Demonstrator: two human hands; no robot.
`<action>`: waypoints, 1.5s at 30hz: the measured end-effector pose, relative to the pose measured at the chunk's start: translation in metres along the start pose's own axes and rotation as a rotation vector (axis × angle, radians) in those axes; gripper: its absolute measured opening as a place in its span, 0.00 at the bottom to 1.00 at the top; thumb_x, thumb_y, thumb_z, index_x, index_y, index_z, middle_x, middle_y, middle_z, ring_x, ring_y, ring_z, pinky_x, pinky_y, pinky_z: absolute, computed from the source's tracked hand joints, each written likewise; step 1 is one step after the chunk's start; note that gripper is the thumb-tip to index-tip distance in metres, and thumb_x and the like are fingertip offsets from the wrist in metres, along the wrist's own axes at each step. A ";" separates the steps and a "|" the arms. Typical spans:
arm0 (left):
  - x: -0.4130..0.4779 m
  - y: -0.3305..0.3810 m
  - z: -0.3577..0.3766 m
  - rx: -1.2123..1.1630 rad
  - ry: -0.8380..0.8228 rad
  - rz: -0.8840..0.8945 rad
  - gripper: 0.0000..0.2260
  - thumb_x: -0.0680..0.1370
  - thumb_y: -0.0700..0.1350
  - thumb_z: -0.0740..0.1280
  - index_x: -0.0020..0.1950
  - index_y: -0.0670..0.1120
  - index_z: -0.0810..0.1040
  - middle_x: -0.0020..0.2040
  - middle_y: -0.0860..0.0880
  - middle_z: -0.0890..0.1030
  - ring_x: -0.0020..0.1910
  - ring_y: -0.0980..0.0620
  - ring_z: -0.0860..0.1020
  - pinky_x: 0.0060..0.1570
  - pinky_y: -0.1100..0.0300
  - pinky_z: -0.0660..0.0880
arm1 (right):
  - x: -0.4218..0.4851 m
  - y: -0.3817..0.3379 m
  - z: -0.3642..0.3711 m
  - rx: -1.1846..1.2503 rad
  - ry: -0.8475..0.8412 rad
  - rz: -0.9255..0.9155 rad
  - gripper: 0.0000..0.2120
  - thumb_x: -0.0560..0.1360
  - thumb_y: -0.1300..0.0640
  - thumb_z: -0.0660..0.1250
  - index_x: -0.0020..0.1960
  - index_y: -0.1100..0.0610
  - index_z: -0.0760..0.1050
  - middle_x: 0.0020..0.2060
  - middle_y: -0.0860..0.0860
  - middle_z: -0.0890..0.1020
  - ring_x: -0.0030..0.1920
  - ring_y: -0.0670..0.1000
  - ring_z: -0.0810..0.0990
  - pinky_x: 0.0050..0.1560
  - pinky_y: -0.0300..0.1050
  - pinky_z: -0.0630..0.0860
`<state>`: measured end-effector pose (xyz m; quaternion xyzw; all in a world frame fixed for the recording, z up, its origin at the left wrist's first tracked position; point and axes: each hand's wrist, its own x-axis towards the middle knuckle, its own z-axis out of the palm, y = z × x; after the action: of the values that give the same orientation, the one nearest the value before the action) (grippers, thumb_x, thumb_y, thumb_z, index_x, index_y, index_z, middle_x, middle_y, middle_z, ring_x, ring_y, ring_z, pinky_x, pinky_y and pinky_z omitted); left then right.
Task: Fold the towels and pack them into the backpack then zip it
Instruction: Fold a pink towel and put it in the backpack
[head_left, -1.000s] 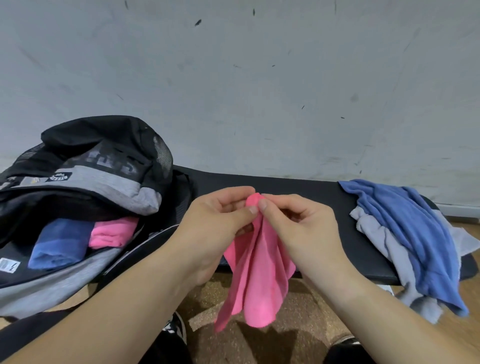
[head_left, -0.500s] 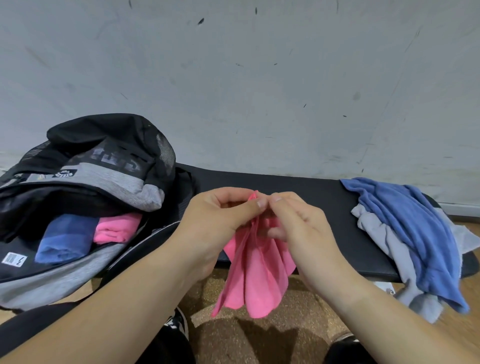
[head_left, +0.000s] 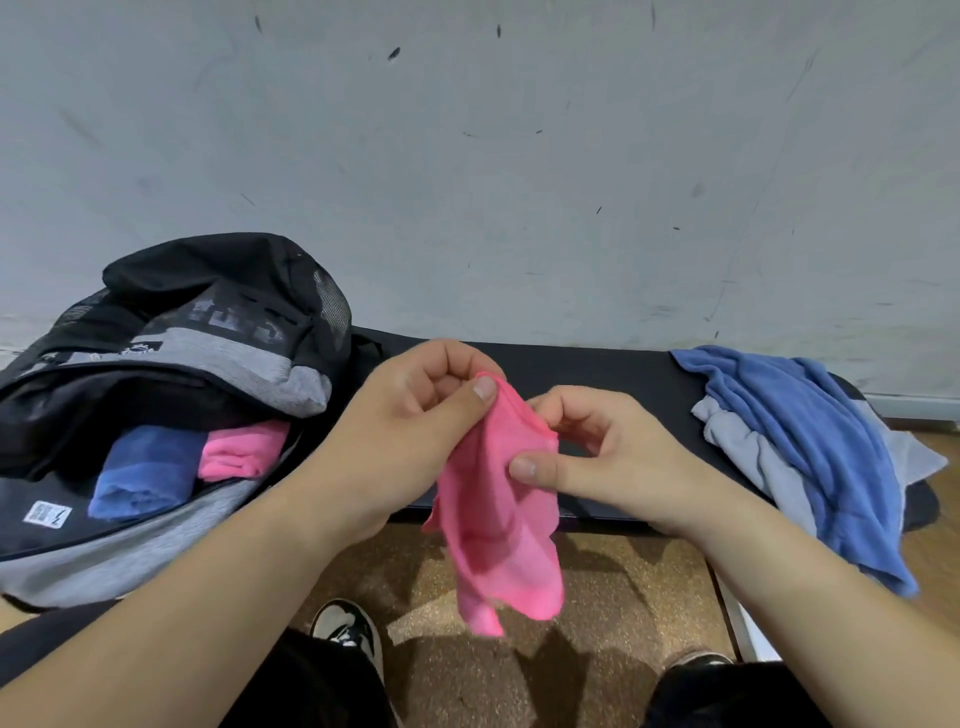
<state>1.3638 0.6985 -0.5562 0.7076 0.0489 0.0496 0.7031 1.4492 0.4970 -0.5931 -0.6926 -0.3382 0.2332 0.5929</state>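
Backing black bench (head_left: 597, 364), scuffed grey wall (head_left: 519, 182)

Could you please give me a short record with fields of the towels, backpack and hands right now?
left hand: pinches top of held pink towel
right hand: pinches its edge lower down
held pink towel: hangs crumpled before the bench
backpack: open, at bench's left end
packed: folded blue towel beside folded pink towel
waiting: loose blue towel over loose grey towel, bench's right end

The backpack (head_left: 208, 332) sits left on the black bench (head_left: 597, 371). A blue towel (head_left: 810, 431) and grey towel (head_left: 753, 457) lie right.
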 end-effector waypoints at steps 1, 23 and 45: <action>-0.003 0.002 -0.001 -0.018 0.011 0.017 0.03 0.80 0.43 0.70 0.50 0.46 0.82 0.38 0.45 0.81 0.39 0.49 0.77 0.43 0.56 0.73 | -0.003 -0.001 0.001 -0.004 -0.014 0.003 0.17 0.70 0.49 0.81 0.44 0.59 0.78 0.43 0.55 0.85 0.45 0.53 0.82 0.50 0.54 0.78; 0.012 -0.010 -0.038 0.396 0.473 0.046 0.05 0.84 0.43 0.64 0.56 0.46 0.80 0.41 0.50 0.82 0.30 0.65 0.74 0.31 0.72 0.68 | -0.039 0.007 -0.052 -0.282 0.288 0.271 0.11 0.70 0.61 0.81 0.47 0.61 0.80 0.39 0.55 0.84 0.39 0.47 0.82 0.41 0.39 0.79; 0.020 -0.011 -0.030 0.295 0.221 -0.112 0.08 0.85 0.41 0.64 0.54 0.46 0.84 0.44 0.43 0.87 0.42 0.50 0.80 0.48 0.50 0.76 | -0.058 -0.003 -0.084 -0.304 0.756 0.136 0.05 0.83 0.52 0.67 0.48 0.50 0.75 0.35 0.53 0.75 0.34 0.48 0.71 0.37 0.45 0.69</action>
<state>1.3791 0.7306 -0.5673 0.7893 0.1721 0.0802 0.5840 1.4716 0.3983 -0.5792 -0.8300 -0.0808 -0.0516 0.5494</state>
